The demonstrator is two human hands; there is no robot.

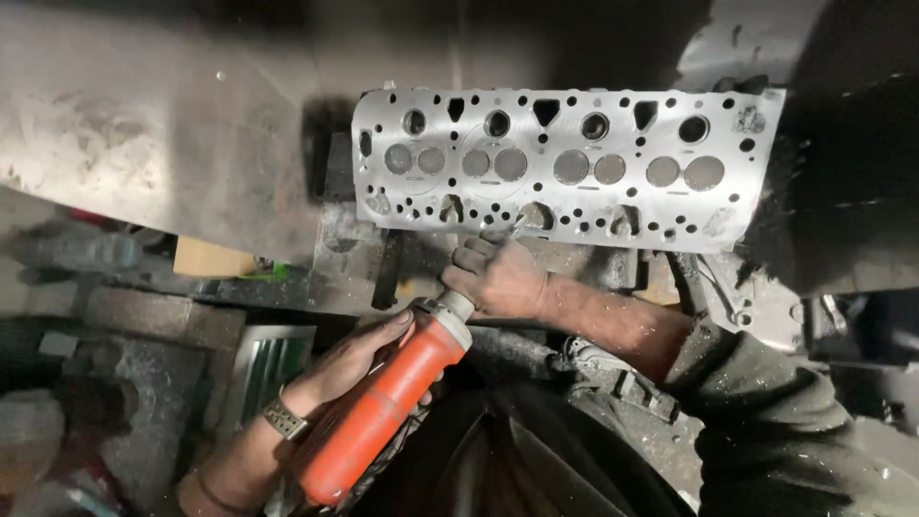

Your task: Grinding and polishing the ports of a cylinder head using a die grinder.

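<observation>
Gripping an orange grinder (pixel 388 407), lower centre of frame: left hand (pixel 349 369) wrapped round its body, right hand (pixel 498 278) closed near its nose, guiding the tip against the lower edge of the cylinder head (pixel 565 168). Head lies upper centre on a grimy bench (pixel 153 144), ports and valve seats upward. Risk: the tip may skid and gouge the machined face if the nose grip slackens

Dim, grimy scene, light glaring off the metal cylinder head (pixel 565 168), corners dark, left edge blurred
</observation>
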